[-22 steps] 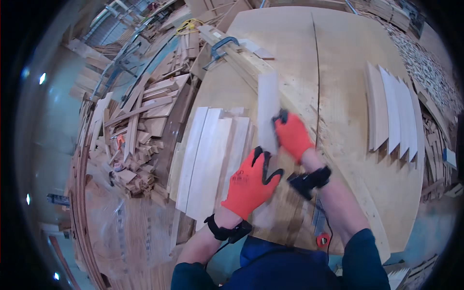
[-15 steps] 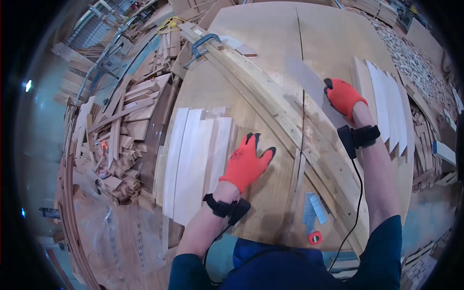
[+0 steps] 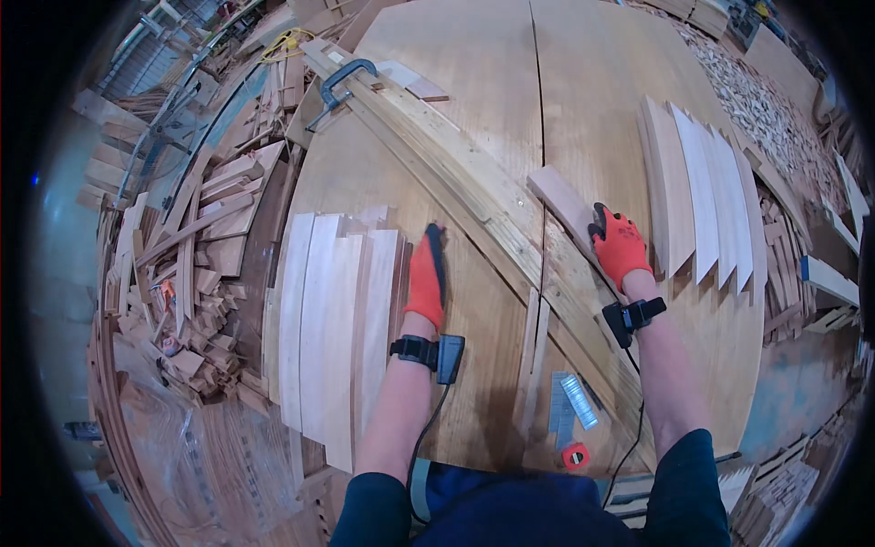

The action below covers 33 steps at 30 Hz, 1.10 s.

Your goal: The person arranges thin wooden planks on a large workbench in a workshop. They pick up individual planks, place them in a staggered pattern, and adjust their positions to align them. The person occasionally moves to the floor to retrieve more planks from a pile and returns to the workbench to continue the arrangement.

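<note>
My right hand [image 3: 620,244], in a red glove with dark fingertips, grips a short wooden board [image 3: 563,199] by its right edge. That board lies along the long diagonal wooden rail [image 3: 483,173] on the tabletop. My left hand [image 3: 425,281], gloved alike, is turned on its edge with the fingers stretched out. It is right beside a row of pale boards [image 3: 314,310] on the left; whether it touches them I cannot tell. Over on the right stands a second row of boards with pointed ends [image 3: 706,196].
A blue-grey C-clamp [image 3: 339,84] holds the rail's far end. Near my body lie strips of metal staples [image 3: 578,401] and a red tape measure [image 3: 574,455]. Scrap wood [image 3: 205,255] is heaped at the left. A dark gap splits the wooden tabletop [image 3: 629,55].
My right hand has come nearer and left, bringing the board against the rail. My left hand has moved left and turned from palm-down onto its edge. The whole view has shifted.
</note>
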Motion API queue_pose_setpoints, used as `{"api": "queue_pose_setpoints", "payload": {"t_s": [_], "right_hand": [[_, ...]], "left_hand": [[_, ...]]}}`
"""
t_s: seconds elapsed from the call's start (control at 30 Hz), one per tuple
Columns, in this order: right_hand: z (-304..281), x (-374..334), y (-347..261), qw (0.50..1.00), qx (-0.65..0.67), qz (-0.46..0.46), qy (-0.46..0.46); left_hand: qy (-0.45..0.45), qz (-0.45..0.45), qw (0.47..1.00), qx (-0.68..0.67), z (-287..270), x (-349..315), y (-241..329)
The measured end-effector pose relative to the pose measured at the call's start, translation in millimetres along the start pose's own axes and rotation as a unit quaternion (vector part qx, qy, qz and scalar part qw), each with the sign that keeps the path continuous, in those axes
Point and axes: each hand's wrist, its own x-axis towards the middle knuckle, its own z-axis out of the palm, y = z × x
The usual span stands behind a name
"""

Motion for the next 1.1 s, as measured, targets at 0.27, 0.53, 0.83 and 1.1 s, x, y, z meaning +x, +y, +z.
{"api": "queue_pose_setpoints", "payload": {"t_s": [0.27, 0.53, 0.83, 1.1], "right_hand": [[0.7, -15.9, -3.2, 0.998, -0.028, -0.036, 0.046], [15.5, -37.1, 10.7, 0.998, 0.01, -0.04, 0.049], [5.6, -19.6, 1.5, 1.0, -0.014, -0.027, 0.003], [14.2, -15.2, -1.3, 0.998, -0.052, -0.025, -0.002]], "left_hand": [[0.028, 0.209, 0.922, 0.325, -7.9, 6.4, -9.3], [0.047, 0.209, 0.755, 0.62, 23.8, -17.3, -16.3], [0.04, 0.195, 0.747, 0.634, 27.9, -16.7, -13.5], [0.037, 0.203, 0.741, 0.639, 27.4, -9.4, -16.1]]}}
